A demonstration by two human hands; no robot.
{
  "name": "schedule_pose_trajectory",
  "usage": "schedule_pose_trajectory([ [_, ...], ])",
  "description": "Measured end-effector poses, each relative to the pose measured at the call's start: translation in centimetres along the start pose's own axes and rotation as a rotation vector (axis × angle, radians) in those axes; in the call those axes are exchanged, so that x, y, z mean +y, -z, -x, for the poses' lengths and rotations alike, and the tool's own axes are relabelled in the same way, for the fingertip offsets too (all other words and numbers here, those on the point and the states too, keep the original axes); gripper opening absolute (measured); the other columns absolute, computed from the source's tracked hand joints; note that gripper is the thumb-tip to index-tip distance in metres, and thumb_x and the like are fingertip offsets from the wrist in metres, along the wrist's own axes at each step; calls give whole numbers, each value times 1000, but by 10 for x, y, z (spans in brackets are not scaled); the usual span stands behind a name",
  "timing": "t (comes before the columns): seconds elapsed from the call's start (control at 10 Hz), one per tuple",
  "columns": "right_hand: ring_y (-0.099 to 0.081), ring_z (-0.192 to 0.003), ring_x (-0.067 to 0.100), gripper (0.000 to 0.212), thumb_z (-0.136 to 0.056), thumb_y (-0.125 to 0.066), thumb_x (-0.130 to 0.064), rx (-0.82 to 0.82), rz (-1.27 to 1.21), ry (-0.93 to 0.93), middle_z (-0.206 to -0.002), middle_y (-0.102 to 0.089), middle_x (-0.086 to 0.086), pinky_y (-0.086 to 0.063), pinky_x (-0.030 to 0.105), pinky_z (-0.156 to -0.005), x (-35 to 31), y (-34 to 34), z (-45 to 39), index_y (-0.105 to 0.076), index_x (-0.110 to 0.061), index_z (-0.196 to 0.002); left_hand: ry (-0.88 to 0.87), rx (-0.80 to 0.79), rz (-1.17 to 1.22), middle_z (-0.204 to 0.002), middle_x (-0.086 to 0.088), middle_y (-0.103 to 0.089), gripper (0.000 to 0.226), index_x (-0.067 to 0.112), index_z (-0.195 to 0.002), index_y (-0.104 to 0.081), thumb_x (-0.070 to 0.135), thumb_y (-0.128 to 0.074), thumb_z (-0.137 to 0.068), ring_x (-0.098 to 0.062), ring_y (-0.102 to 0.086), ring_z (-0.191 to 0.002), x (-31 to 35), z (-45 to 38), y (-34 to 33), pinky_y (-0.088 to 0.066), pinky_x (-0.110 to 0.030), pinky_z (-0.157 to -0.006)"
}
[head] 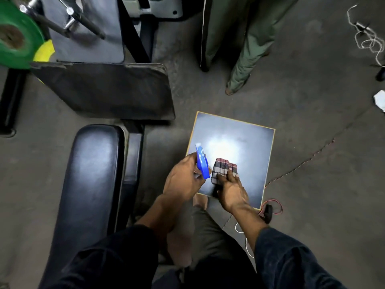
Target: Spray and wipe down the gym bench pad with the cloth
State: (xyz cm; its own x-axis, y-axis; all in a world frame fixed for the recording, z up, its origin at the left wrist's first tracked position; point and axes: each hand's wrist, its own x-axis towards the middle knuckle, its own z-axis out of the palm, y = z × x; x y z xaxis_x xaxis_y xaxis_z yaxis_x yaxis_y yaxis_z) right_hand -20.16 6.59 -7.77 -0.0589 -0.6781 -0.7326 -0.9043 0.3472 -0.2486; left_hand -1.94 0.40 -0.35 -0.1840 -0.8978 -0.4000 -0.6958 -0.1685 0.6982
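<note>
The black bench pad (91, 174) runs lengthwise at the lower left, glossy and bare. To its right, a grey board (245, 147) with a yellow edge lies on the floor. My left hand (183, 180) is closed around a blue spray bottle (202, 163), its nozzle pointing away from me over the board's near left corner. A folded plaid cloth (223, 168) rests on the board. My right hand (231, 190) lies on the cloth with its fingers pressing down on it; whether it grips the cloth I cannot tell.
A second dark pad (112, 90) sits angled beyond the bench. Green and yellow weight plates (18, 36) hang at the top left. Another person's legs (241, 42) stand at the top centre. Cables (270, 207) trail on the concrete floor to the right.
</note>
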Motion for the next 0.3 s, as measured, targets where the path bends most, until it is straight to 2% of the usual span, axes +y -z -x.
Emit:
schedule_pose_trajectory([
  [0.1, -25, -164, 38, 64, -102, -59, -22, -18, 9, 14, -181, -19, 10, -41, 49, -126, 1, 11, 2, -43, -31, -162, 13, 19, 10, -136, 11, -70, 55, 31, -138, -62, 36, -85, -88, -6, -60, -117, -3, 2, -3, -37, -8, -90],
  [0.2, -30, -163, 37, 64, -103, -56, -22, 10, 9, 26, -180, -23, 11, -39, 45, -128, 3, 19, 7, -41, -28, -165, 29, 43, -5, -147, 11, -62, 75, 29, -153, -49, 27, -84, -86, -9, -60, -128, -3, 9, -1, -44, -17, -104],
  [0.3, -35, -161, 35, 65, -102, -56, -22, 46, 47, 50, -176, -33, 12, -39, 41, -128, -1, 25, 11, -42, -25, -165, 68, 62, -9, -167, 5, -46, 96, 24, -166, -34, 19, -83, -84, -17, -48, -150, -17, 16, 3, -34, -23, -122],
])
